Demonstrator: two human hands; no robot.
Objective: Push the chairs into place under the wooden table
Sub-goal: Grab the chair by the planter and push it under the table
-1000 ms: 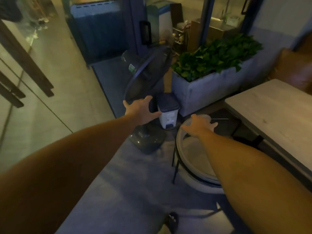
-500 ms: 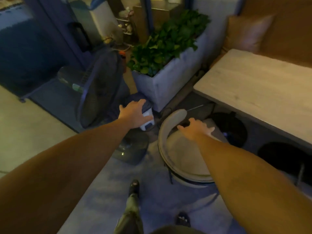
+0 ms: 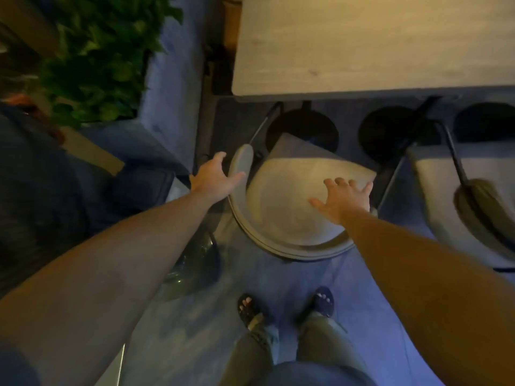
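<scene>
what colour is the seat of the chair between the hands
Pale beige seat, bluish in the shaded front part; head view.

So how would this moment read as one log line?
left hand: open, at chair backrest | right hand: open above seat | chair: not yet under wooden table

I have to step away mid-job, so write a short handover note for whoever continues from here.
Left hand: open, at the near chair's left armrest, no grip yet.
Right hand: open, spread over the right side of its seat.
The near chair stands short of the wooden table, not pushed in.
A second chair on the right is also out.
Left: push both under.
</scene>
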